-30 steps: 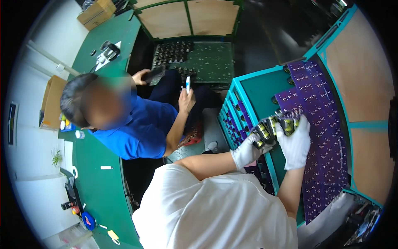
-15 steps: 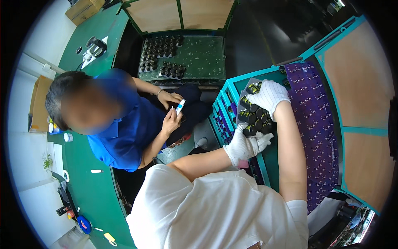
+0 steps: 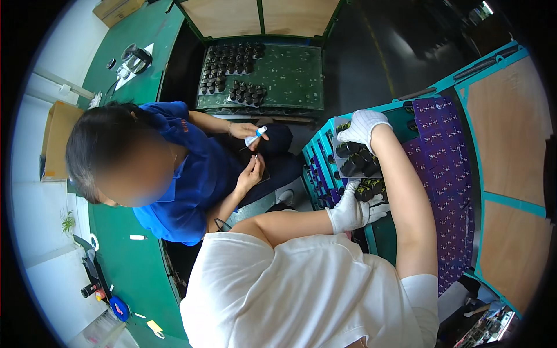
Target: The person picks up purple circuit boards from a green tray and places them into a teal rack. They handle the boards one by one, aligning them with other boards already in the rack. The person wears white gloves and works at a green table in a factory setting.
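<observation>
Several black cylindrical parts with yellow-green markings (image 3: pixel 358 163) stand close together in the teal cart on my right, over a light grey board or tray (image 3: pixel 339 155). My right hand (image 3: pixel 368 127), in a white glove, is curled over the far end of the group. At the near end my left hand (image 3: pixel 351 212), gloved too, has its thumb and fingers about the closest parts (image 3: pixel 369 189), which lean so that their marked sides show. Both hands touch the group from opposite ends. My right hand and forearm hide some of the parts.
On the left a co-worker in a blue shirt (image 3: pixel 191 165) sits close by, holding a small white-and-blue tube (image 3: pixel 256 137). A green cart (image 3: pixel 290 78) beyond carries more black parts. Purple patterned cloth (image 3: pixel 444 191) lines the teal cart (image 3: pixel 471 145). A green table (image 3: pixel 130 261) runs along the left.
The parts have tilted, the near ones now showing their yellow-green sides. My left hand sits slightly lower, and my right hand has shifted left. The co-worker's hands and tube have moved.
</observation>
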`<state>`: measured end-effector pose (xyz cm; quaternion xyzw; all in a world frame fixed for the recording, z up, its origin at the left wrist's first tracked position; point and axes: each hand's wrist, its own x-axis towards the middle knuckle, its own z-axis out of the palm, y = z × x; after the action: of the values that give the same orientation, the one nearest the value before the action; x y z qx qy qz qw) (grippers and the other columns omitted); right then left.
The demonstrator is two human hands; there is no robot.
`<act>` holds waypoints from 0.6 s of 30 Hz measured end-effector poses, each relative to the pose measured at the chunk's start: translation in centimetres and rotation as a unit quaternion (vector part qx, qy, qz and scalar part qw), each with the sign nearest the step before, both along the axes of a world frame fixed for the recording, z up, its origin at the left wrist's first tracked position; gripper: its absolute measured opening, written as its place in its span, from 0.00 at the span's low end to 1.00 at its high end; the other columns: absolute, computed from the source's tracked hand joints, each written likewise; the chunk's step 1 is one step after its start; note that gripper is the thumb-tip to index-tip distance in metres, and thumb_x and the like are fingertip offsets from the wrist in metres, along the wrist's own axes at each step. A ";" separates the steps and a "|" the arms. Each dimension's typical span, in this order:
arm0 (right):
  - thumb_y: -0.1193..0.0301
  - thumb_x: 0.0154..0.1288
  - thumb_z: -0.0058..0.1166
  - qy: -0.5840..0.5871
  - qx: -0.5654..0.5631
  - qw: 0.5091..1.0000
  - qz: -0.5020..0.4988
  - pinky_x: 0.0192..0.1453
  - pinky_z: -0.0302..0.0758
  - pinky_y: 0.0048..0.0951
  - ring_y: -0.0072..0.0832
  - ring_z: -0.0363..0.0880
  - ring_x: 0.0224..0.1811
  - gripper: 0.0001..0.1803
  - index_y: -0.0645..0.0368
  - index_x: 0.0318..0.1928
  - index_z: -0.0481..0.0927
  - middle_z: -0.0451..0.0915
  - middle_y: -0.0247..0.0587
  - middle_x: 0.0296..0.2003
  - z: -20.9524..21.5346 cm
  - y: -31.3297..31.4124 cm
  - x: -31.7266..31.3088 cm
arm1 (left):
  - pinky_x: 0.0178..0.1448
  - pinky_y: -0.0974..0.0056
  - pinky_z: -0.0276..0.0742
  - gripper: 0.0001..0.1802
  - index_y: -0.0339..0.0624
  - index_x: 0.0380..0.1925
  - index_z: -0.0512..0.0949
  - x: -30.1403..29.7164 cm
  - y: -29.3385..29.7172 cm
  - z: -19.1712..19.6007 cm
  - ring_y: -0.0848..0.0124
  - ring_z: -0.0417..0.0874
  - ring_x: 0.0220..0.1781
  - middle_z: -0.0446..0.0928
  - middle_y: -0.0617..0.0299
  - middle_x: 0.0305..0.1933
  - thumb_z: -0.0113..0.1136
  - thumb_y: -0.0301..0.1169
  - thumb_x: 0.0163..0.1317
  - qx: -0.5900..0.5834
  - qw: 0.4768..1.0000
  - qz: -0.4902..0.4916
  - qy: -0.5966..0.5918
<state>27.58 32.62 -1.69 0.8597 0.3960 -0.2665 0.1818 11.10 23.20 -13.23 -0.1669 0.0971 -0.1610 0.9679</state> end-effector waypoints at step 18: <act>0.44 0.63 0.53 -0.082 0.409 0.907 -0.053 0.50 0.79 0.43 0.48 0.80 0.48 0.35 0.61 0.56 0.72 0.76 0.54 0.50 -2.8 -9.6 -0.9 | 0.50 0.60 0.77 0.24 0.34 0.42 0.79 -2.5 10.6 4.9 0.67 0.81 0.41 0.82 0.56 0.34 0.54 0.48 0.68 0.829 0.497 -0.220 -0.132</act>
<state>26.67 23.00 -4.49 0.8974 0.4075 -0.0190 -0.1680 8.59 33.76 -8.34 0.7621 0.0909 -0.2343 0.5968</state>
